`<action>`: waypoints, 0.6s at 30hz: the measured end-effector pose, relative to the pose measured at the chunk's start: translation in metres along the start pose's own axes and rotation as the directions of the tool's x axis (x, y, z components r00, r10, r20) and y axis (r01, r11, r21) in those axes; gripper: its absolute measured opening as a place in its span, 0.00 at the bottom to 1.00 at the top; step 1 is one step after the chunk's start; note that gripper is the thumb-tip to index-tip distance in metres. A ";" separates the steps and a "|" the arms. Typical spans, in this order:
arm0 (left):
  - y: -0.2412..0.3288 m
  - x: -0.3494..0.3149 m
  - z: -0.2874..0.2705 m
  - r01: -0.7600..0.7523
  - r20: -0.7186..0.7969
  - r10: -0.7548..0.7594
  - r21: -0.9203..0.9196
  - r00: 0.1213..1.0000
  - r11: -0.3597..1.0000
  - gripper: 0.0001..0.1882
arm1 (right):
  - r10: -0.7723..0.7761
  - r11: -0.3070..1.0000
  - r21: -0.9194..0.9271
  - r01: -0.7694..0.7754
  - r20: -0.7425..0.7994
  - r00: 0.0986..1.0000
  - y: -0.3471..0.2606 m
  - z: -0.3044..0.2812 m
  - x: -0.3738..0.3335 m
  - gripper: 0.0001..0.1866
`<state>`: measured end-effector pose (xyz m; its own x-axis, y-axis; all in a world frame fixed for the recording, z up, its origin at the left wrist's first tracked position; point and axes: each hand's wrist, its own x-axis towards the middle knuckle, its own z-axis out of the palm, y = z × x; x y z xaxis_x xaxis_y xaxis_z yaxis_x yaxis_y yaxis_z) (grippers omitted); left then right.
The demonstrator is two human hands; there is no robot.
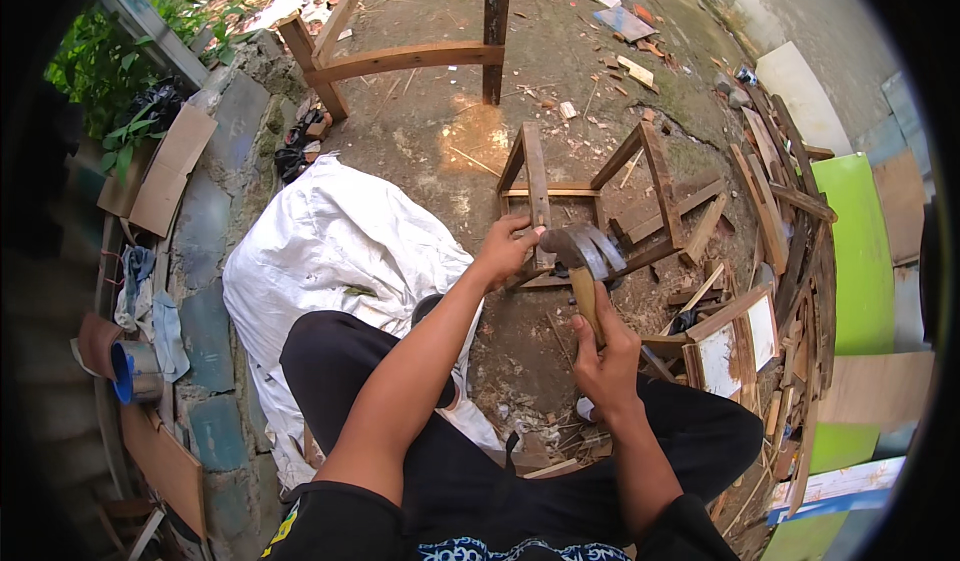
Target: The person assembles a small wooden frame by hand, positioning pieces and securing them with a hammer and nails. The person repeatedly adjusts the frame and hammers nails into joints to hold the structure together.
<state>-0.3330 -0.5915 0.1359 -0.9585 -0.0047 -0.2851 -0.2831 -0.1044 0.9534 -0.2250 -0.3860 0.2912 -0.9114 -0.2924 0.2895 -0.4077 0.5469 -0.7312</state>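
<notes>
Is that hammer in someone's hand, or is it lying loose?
In hand: the person's right hand grips the hammer by its wooden handle, and its metal head shows beyond the fingers.

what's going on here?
A person is working on a small wooden frame. The right hand grips a claw hammer by its handle; the left hand is at one of the frame's bars. Whether the hammer's head touches the wood is unclear. A larger wooden frame stands farther off; a white sheet lies left.
</notes>
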 end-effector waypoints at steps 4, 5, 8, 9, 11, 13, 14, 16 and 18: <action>0.006 -0.005 0.003 0.042 0.006 -0.042 -0.019 0.999 0.999 0.26 | -0.059 0.998 0.026 0.065 -0.198 0.978 -0.021 -0.014 0.007 0.20; 0.008 -0.005 0.004 0.043 0.008 -0.042 -0.020 0.999 0.999 0.27 | -0.034 0.996 0.072 0.053 -0.249 0.968 -0.019 -0.012 0.001 0.19; 0.008 0.000 0.007 0.014 0.002 -0.014 0.034 1.000 0.999 0.26 | -0.095 0.995 0.012 0.100 -0.240 0.966 0.012 0.009 -0.009 0.21; 0.006 -0.002 0.007 0.016 0.002 -0.016 0.038 1.000 0.999 0.26 | 0.014 1.000 0.000 -0.014 -0.078 0.997 0.022 0.012 -0.013 0.21; 0.006 -0.004 0.002 0.027 0.009 -0.027 0.024 1.000 0.999 0.26 | 0.229 0.973 -0.002 -0.231 0.151 0.962 0.021 0.008 -0.009 0.25; 0.008 -0.005 -0.002 0.057 0.026 -0.057 0.002 0.998 0.998 0.28 | 0.238 0.966 0.087 -0.243 0.061 0.969 0.020 0.010 -0.021 0.26; 0.009 -0.005 -0.005 0.077 0.032 -0.077 -0.002 0.997 0.997 0.29 | 0.245 0.960 0.135 -0.245 0.019 0.969 0.021 0.013 -0.030 0.27; 0.015 -0.009 -0.004 0.146 0.056 -0.143 -0.050 0.988 0.988 0.31 | 0.379 0.910 0.199 -0.363 -0.047 0.924 0.028 0.019 -0.044 0.28; 0.037 -0.013 0.007 0.232 0.106 -0.219 -0.130 0.970 0.964 0.32 | 0.434 0.893 0.197 -0.404 -0.142 0.890 0.054 0.026 -0.066 0.27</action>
<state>-0.3313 -0.5879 0.1752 -0.8713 0.1236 -0.4749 -0.4907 -0.2309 0.8402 -0.1853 -0.3575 0.2159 -0.9957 0.0882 0.0277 0.0152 0.4523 -0.8917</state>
